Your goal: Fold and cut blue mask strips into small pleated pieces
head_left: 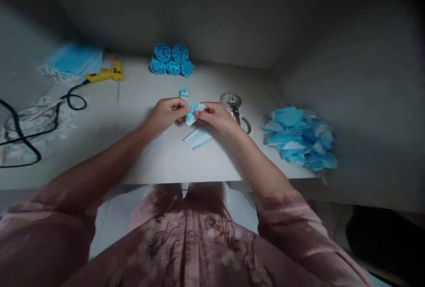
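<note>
Shirt (199,247), two hands (168,112) (215,115), held piece (190,119), five rosettes (173,67)

On the table (159,167), the glue gun (111,74) and face masks (75,59) lie left of the rosettes (173,66). In front of these are the left hand (166,112) and right hand (215,116); front-right, the scissors (235,113); farther right, the sheet heap (300,139).

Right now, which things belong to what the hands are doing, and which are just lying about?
Belonging:
- crumpled blue-and-white piece, pinched by left hand and right hand
- probably the flat pale-blue piece just below

Lying about, untouched:
- scissors
- yellow glue gun
- five blue rosettes
- stacked face masks
- blue pile
- small blue bit
</note>
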A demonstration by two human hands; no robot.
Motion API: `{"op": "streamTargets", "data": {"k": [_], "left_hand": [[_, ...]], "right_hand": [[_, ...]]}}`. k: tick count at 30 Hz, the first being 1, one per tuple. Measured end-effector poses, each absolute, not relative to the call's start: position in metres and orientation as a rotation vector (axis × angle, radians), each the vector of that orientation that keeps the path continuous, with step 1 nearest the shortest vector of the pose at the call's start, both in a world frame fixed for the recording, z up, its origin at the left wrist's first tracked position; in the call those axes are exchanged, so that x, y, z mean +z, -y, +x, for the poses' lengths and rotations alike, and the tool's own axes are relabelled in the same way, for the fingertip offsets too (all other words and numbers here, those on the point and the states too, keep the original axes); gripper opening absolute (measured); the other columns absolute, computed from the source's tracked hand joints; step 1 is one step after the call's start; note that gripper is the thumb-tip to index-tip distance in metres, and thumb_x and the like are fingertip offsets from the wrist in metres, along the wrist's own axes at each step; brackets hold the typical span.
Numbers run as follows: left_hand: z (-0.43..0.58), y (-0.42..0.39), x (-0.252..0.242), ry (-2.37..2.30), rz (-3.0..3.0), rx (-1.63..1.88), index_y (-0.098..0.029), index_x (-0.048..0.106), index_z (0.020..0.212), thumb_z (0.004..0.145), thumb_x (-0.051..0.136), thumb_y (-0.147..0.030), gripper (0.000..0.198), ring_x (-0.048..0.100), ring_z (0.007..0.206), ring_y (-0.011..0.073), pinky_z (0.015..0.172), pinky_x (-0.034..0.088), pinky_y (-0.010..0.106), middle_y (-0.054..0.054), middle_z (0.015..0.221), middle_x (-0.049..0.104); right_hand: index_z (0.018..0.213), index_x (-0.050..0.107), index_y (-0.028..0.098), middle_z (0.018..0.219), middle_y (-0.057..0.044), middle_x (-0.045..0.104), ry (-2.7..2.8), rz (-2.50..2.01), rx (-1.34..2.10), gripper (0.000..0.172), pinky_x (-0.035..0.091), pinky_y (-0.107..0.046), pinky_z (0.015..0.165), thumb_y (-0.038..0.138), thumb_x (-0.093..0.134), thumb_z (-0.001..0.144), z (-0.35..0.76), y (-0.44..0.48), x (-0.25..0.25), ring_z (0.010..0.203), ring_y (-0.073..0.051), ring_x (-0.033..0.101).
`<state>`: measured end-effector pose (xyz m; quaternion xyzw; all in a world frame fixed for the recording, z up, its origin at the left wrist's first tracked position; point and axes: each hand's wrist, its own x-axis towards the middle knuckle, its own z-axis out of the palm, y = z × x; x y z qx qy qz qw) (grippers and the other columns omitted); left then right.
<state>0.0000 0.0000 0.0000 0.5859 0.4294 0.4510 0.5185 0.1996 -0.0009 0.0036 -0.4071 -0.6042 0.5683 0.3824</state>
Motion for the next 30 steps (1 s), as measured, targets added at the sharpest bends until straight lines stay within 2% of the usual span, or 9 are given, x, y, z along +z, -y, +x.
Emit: {"op": "streamTargets", "data": {"k": [2, 4, 8, 11, 14, 18, 23, 28, 30], "left_hand": [[0.000, 0.000, 0.000, -1.048, 1.392, 1.082, -0.017, 0.069, 0.072, 0.066, 0.090, -0.046, 0.036, 0.056, 0.054, 0.0085, 0.054, 0.045, 0.022, -0.002, 0.061, 0.065], [0.000, 0.000, 0.000, -1.057, 1.381, 1.087, -0.018, 0.069, 0.071, 0.066, 0.091, -0.046, 0.036, 0.056, 0.054, 0.0088, 0.054, 0.045, 0.023, -0.002, 0.061, 0.065], [0.003, 0.002, 0.001, -1.045, 1.365, 1.110, -0.017, 0.069, 0.070, 0.063, 0.092, -0.043, 0.035, 0.055, 0.052, 0.0080, 0.054, 0.044, 0.022, -0.003, 0.059, 0.065], [0.003, 0.002, 0.001, -1.022, 1.327, 1.130, -0.017, 0.069, 0.070, 0.063, 0.090, -0.041, 0.032, 0.055, 0.051, 0.0083, 0.052, 0.044, 0.022, -0.002, 0.059, 0.065], [0.003, 0.002, 0.001, -1.035, 1.305, 1.177, -0.017, 0.068, 0.072, 0.066, 0.088, -0.038, 0.029, 0.056, 0.051, 0.0084, 0.053, 0.044, 0.022, -0.002, 0.059, 0.066], [0.004, 0.003, 0.001, -1.031, 1.313, 1.182, -0.018, 0.067, 0.072, 0.072, 0.087, -0.034, 0.026, 0.055, 0.052, 0.0084, 0.054, 0.045, 0.022, -0.003, 0.059, 0.064], [0.005, 0.004, -0.002, -1.003, 1.297, 1.145, -0.017, 0.067, 0.074, 0.077, 0.090, -0.033, 0.028, 0.056, 0.054, 0.0084, 0.057, 0.046, 0.022, -0.002, 0.061, 0.064], [0.002, 0.001, 0.000, -0.939, 1.098, 1.072, -0.016, 0.070, 0.082, 0.085, 0.081, -0.052, 0.038, 0.063, 0.058, 0.0135, 0.055, 0.048, 0.025, 0.002, 0.066, 0.067], [0.000, 0.000, 0.001, -0.978, 1.129, 1.036, -0.015, 0.073, 0.087, 0.088, 0.078, -0.055, 0.040, 0.064, 0.059, 0.0142, 0.054, 0.047, 0.024, 0.003, 0.066, 0.068]], "right_hand": [[0.073, 0.068, 0.018, 0.067, 0.003, 0.060, 1.491, -1.013, 1.422, 0.045, 0.039, -0.025, 0.066, 0.057, 0.089, 0.070, 0.202, 0.000, 0.006, 0.067, -0.011, 0.052], [0.077, 0.070, 0.019, 0.071, 0.002, 0.064, 1.458, -0.998, 1.395, 0.041, 0.043, -0.026, 0.069, 0.056, 0.086, 0.074, 0.203, -0.001, 0.006, 0.071, -0.012, 0.056], [0.072, 0.070, 0.019, 0.066, 0.003, 0.061, 1.421, -1.006, 1.347, 0.038, 0.045, -0.026, 0.066, 0.051, 0.091, 0.069, 0.202, -0.003, 0.000, 0.066, -0.011, 0.053], [0.082, 0.076, 0.020, 0.073, 0.001, 0.068, 1.295, -1.019, 1.396, 0.033, 0.054, -0.028, 0.070, 0.048, 0.089, 0.070, 0.202, -0.005, -0.003, 0.072, -0.014, 0.062], [0.105, 0.080, 0.022, 0.091, -0.002, 0.076, 1.246, -0.935, 1.529, 0.040, 0.061, -0.032, 0.080, 0.048, 0.088, 0.075, 0.202, -0.005, -0.006, 0.086, -0.018, 0.070], [0.123, 0.075, 0.027, 0.100, -0.001, 0.075, 1.340, -0.829, 1.529, 0.055, 0.061, -0.033, 0.086, 0.051, 0.093, 0.077, 0.196, -0.003, -0.014, 0.092, -0.017, 0.069], [0.125, 0.069, 0.027, 0.093, 0.001, 0.070, 1.393, -0.800, 1.411, 0.065, 0.059, -0.033, 0.084, 0.056, 0.096, 0.074, 0.190, -0.005, -0.025, 0.083, -0.016, 0.064], [0.135, 0.063, 0.027, 0.095, 0.000, 0.072, 1.483, -0.826, 1.307, 0.069, 0.058, -0.033, 0.081, 0.056, 0.090, 0.080, 0.195, -0.007, -0.025, 0.083, -0.017, 0.065], [0.140, 0.060, 0.027, 0.092, 0.000, 0.070, 1.517, -0.832, 1.288, 0.071, 0.058, -0.033, 0.078, 0.054, 0.089, 0.081, 0.197, -0.008, -0.026, 0.080, -0.017, 0.064]]}}
